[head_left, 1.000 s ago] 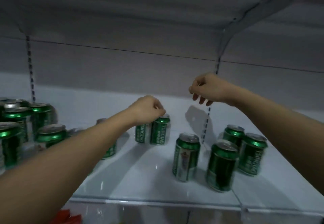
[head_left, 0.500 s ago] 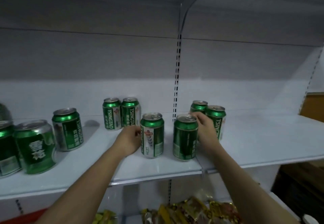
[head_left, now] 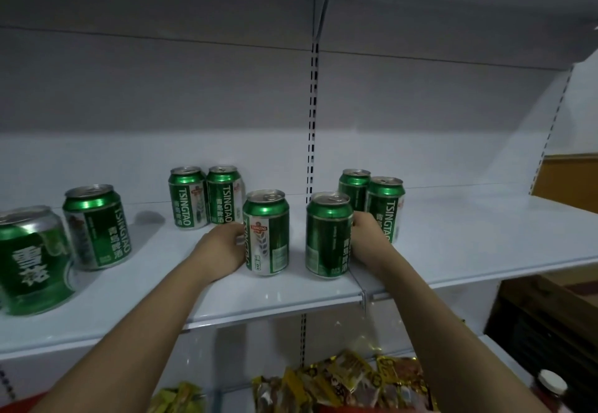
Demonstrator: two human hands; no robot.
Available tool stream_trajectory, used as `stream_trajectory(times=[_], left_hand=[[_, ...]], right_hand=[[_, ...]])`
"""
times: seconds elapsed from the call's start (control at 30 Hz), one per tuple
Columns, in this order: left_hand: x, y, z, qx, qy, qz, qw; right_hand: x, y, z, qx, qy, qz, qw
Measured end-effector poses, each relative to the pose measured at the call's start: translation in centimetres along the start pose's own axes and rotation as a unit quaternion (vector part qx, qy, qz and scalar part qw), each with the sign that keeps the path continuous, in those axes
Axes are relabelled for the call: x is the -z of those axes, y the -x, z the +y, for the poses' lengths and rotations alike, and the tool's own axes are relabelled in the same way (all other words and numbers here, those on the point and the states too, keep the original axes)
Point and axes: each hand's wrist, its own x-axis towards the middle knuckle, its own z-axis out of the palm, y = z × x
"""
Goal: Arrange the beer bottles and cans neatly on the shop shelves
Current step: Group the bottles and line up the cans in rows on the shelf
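Observation:
Several green beer cans stand upright on the white shelf (head_left: 453, 251). My left hand (head_left: 223, 249) grips the left side of a front can (head_left: 267, 233) with a white label panel. My right hand (head_left: 367, 234) grips the right side of the other front can (head_left: 328, 234); its fingers are hidden behind the can. Two cans (head_left: 205, 197) stand together at the back, left of my left hand. Another pair (head_left: 383, 202) stands behind my right hand. Further left stand a Tsingtao can (head_left: 97, 226) and a larger can (head_left: 30, 259) with white characters.
A slotted upright (head_left: 312, 115) runs up the back panel between the two front cans. Another shelf hangs overhead. Below, snack packets (head_left: 343, 383) in yellow and red lie on a lower shelf, with a white-capped jar (head_left: 550, 386) at the right. The shelf's right half is bare.
A second ago my hands were higher, the left on the back pair of cans. Both have come down to the two front cans, and the view has dropped and swung right.

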Motion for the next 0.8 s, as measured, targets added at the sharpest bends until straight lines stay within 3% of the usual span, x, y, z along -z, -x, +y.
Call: stream_trajectory(times=[0.27,0.37,0.43,0.53,0.7,0.8], left_hand=[[0.2,0.4,-0.6,0.016,0.055,-0.006,0.998],[0.1,0.3,-0.9,0.018,0.053,-0.01,0.998],[0.0,0.3,-0.8,0.014,0.042,-0.006,0.999],[0.1,0.4,-0.4,0.02,0.053,0.007,0.998],[1.3,1.9,2.3,0.068,0.232,0.014,0.97],[1.6,2.9,3.4,0.038,0.312,-0.02,0.949]], right_hand=[[-0.3,-0.1,0.0,-0.032,-0.025,0.005,0.999],[-0.1,-0.1,-0.4,-0.074,-0.152,0.001,0.986],[0.3,0.0,-0.3,-0.067,-0.253,-0.044,0.964],[0.9,0.5,-0.2,-0.017,-0.318,-0.135,0.938],[1.0,1.2,0.0,0.002,-0.255,-0.201,0.946],[0.8,1.2,0.1,0.007,-0.2,-0.203,0.959]])
